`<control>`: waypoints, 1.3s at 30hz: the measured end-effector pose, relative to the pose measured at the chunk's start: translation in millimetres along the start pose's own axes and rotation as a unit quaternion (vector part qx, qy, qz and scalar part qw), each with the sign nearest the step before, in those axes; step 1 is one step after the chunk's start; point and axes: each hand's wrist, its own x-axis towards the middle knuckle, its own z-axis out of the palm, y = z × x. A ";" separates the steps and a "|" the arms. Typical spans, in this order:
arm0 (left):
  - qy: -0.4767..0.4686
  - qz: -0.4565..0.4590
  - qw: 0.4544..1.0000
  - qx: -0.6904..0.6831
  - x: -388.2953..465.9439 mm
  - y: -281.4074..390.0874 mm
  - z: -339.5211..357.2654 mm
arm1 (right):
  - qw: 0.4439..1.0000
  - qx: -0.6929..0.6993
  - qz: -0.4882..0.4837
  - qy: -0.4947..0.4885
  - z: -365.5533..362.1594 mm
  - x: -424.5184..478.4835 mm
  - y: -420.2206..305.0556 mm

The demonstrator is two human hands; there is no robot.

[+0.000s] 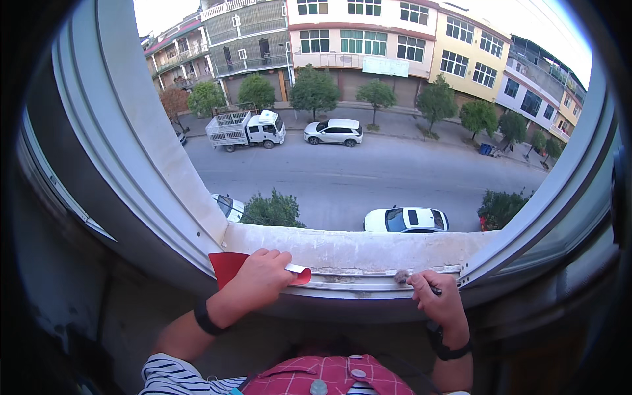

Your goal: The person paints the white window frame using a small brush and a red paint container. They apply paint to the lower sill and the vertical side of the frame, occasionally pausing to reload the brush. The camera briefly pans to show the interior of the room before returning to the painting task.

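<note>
My left hand [261, 279] grips a bent sheet of red paper or card [224, 264] with a white back, just over the left part of the window track. In my right hand [439, 296] is a small brush with a dark handle [434, 290]. Its fluffy greyish bristle head [401, 277] is at the right part of the track and seems to touch it. The white metal window track [355, 286] runs between both hands, with dark dirt in its grooves. Fingers hide part of the brush handle and the middle of the sheet.
Beyond the track lies a worn concrete outer sill [345, 247], dropping off to a street [321, 173] well below. White window frames rise at the left [133, 148] and right [538, 212]. A glass pane [553, 247] stands at the right. Parked vehicles and trees line the road.
</note>
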 end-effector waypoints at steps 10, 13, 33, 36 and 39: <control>-0.143 0.033 0.987 -0.072 21.8 -10.7 -1.4 | 0.998 -0.058 -0.032 0.006 18.5 14.6 -33.1; -0.194 0.034 0.978 -0.072 29.9 -14.1 -5.4 | 0.995 -0.081 -0.052 0.016 22.5 12.2 -31.6; -0.227 0.048 0.969 -0.089 33.0 -19.9 -6.3 | 0.983 -0.106 -0.150 0.004 104.9 40.5 -45.5; -0.205 0.046 0.974 -0.086 28.3 -21.3 -2.8 | 0.987 -0.079 -0.138 -0.010 114.8 43.7 -50.8; -0.225 0.044 0.970 -0.075 28.6 -22.3 -4.3 | 0.993 -0.042 -0.103 -0.040 127.9 45.8 -59.4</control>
